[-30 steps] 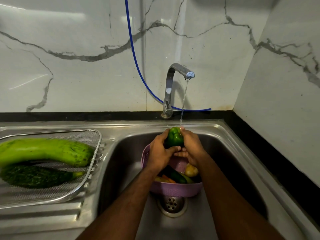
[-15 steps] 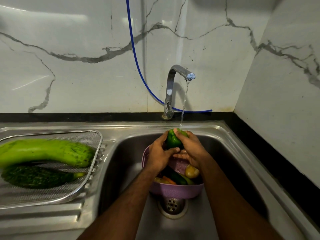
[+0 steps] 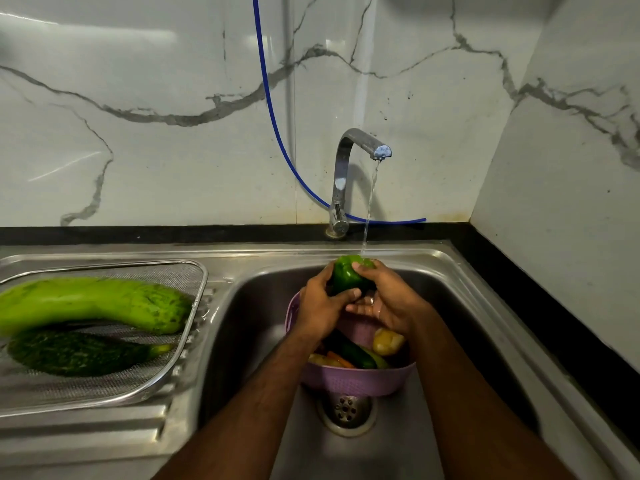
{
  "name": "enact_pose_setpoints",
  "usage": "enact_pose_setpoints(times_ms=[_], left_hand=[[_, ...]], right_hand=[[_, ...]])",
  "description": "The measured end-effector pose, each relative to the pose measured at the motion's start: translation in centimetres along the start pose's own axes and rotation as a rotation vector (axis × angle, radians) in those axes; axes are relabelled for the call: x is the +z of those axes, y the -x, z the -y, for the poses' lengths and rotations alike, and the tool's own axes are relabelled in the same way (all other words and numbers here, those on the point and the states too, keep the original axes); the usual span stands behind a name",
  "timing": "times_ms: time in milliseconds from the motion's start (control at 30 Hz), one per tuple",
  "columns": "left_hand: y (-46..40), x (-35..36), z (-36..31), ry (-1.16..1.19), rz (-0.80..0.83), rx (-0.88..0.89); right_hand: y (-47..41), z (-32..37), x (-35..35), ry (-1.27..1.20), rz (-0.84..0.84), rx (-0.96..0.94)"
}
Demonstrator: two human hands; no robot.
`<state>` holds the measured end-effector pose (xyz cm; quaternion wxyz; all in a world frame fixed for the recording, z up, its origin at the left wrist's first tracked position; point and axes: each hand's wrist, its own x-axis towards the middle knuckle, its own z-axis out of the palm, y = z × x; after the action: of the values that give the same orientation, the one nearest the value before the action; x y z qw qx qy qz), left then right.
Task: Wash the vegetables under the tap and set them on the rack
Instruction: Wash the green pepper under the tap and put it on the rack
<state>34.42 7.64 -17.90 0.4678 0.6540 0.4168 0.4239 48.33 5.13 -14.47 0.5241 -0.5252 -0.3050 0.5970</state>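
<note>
A green bell pepper (image 3: 347, 274) sits under the running stream from the steel tap (image 3: 349, 168). My left hand (image 3: 320, 306) grips it from the left and my right hand (image 3: 389, 301) cups it from the right and below. Beneath my hands a pink colander (image 3: 353, 381) stands in the sink (image 3: 242, 323), holding a potato (image 3: 388, 341), a cucumber and a carrot. On the left a mesh rack (image 3: 188, 327) carries a pale green bottle gourd (image 3: 93, 301) and a dark bitter gourd (image 3: 76, 353).
A blue hose (image 3: 273, 112) hangs down the marble wall behind the tap. The drain (image 3: 347, 410) lies just in front of the colander. A ribbed steel drainboard (image 3: 83, 431) runs under and before the rack. A black counter strip borders the sink at right.
My hands have turned the pepper slightly under the water; my right thumb now lies over its top. The rest is unchanged.
</note>
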Motion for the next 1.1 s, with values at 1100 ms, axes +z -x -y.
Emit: enact_pose_setpoints(times_ms=[1100], left_hand=[[0.5,1.9,-1.6,0.669,0.06,-0.3]], right_hand=[[-2.1,-1.4,0.1,0.088,-0.249,-0.053]])
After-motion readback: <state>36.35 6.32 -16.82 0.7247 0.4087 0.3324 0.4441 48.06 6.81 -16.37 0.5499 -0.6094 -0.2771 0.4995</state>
